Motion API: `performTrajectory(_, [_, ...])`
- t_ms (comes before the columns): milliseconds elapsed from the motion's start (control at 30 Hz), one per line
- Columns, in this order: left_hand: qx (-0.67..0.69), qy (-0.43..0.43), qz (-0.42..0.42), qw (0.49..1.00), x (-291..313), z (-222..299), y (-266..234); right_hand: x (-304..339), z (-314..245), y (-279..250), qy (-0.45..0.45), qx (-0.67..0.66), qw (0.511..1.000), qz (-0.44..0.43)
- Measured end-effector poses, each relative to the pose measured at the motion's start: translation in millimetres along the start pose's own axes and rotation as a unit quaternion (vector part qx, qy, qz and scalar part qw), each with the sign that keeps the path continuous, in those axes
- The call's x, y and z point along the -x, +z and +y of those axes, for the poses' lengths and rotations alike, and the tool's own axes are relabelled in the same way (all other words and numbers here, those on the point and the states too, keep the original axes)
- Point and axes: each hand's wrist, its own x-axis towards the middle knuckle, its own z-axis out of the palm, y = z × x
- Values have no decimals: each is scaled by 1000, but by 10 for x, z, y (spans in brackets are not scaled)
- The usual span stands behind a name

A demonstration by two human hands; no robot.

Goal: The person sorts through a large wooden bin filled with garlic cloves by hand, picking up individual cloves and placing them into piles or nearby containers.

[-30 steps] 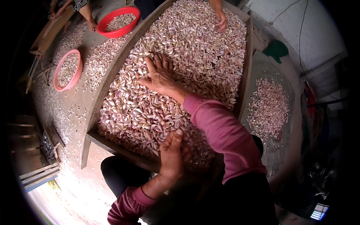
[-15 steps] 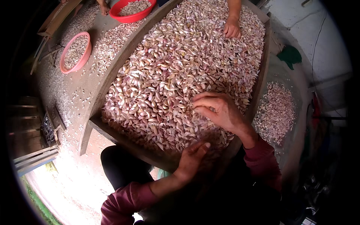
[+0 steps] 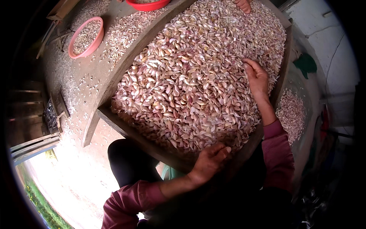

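Note:
A large wooden tray full of garlic cloves with purplish-white skins lies in front of me. At its near edge, my left hand has its fingers curled in and the thumb pressed against them. Whatever those fingers may hold is too small to make out. My right hand reaches forward over the cloves by the right side of the tray. Its thumb and forefinger are stretched out, slightly apart, at the surface of the heap; the other fingers are partly hidden, and no clove shows between them.
Another person's hand is at the tray's far end. On the floor to the left stand a pink basin and a red basin, both holding cloves. More loose cloves lie right of the tray, near a dark green cloth.
My right hand has moved forward and right from the near middle of the heap. My left hand stays at the near edge. The view has shifted, and the other person's hand now shows farther away.

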Motion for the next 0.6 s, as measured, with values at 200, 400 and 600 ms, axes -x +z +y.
performTrajectory(200, [31,12,-1,999,-21,-82,-10,-30,-718,527,-163,21,979,-123])
performTrajectory(400, [-12,96,21,995,-35,-23,-35,133,-931,536,-197,86,973,-85])
performTrajectory(600, [43,45,-6,998,104,64,68,593,-91,18,95,30,990,103])
